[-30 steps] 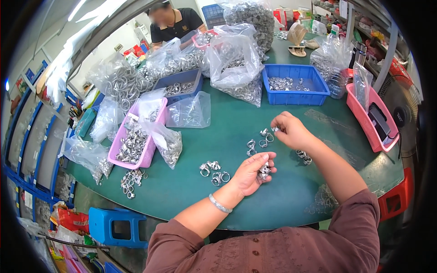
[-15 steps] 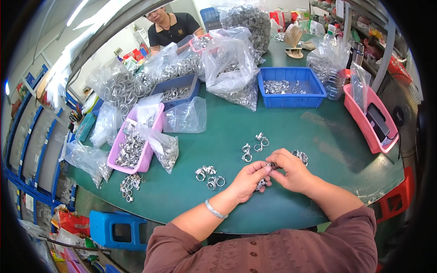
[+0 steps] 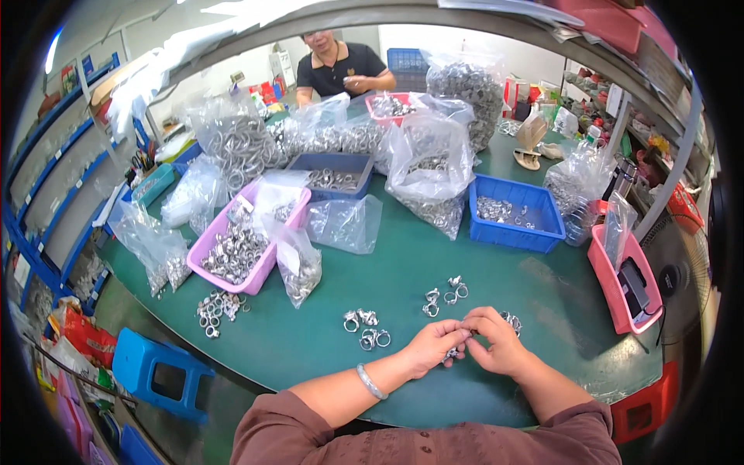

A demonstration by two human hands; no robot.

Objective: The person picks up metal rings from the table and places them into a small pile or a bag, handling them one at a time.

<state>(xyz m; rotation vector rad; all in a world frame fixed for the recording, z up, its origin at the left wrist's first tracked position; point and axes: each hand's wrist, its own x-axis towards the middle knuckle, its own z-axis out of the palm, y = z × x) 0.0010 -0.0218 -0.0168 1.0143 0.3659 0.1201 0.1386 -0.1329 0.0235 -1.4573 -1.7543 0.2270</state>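
My left hand (image 3: 436, 346) and my right hand (image 3: 496, 341) meet above the green table (image 3: 403, 271), near its front edge. Together they pinch a small metal clamp (image 3: 453, 353) that shows between and just below the fingers. A silver bangle is on my left wrist. Loose metal clamps (image 3: 366, 328) lie in a small group to the left of my hands, more clamps (image 3: 445, 291) just beyond them, and a few clamps (image 3: 511, 321) by my right hand.
A pink tray (image 3: 232, 256) of metal parts stands at left, a blue crate (image 3: 513, 212) at right, a pink bin (image 3: 632, 288) at far right. Several clear bags of parts fill the back. Another person (image 3: 341, 66) works across the table. A blue stool (image 3: 159, 372) stands below.
My right hand came back from the far clamps to my left hand, and both now work the clamp close together. The view has tipped up, showing more of the person opposite.
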